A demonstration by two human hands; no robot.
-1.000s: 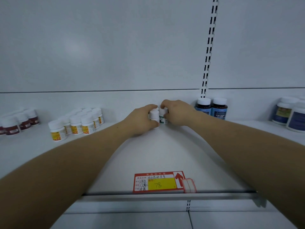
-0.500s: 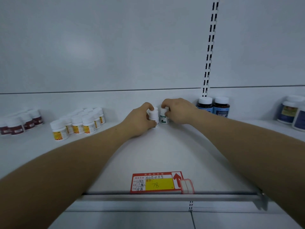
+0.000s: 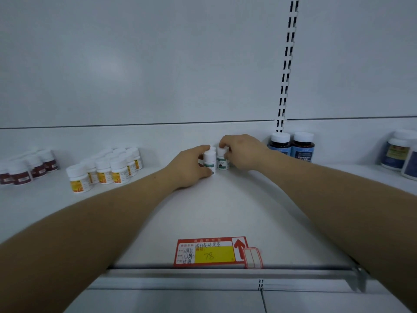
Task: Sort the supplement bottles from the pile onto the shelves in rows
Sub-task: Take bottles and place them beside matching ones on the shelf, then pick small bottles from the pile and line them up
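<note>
Red-labelled bottles [image 3: 22,170]: a cluster at the far left of the shelf [image 3: 225,211], upright, well apart from both hands.
Yellow-labelled bottles [image 3: 106,170]: upright in rows running front to back, near the left forearm but clear of it.
Left hand [image 3: 189,168]: fingers curled round the first green-labelled bottle [image 3: 209,160], which stands on the shelf near the back wall.
Right hand [image 3: 241,152]: grasping the second green-labelled bottle [image 3: 222,159], which is upright and just beside the first; the two look to be touching.
Blue-labelled bottles [image 3: 291,146]: two dark ones just right of the right hand.
Risk: the light, narrow bottles could tip as the fingers let go. The right wrist could also knock the blue-labelled pair on its way out.
</note>
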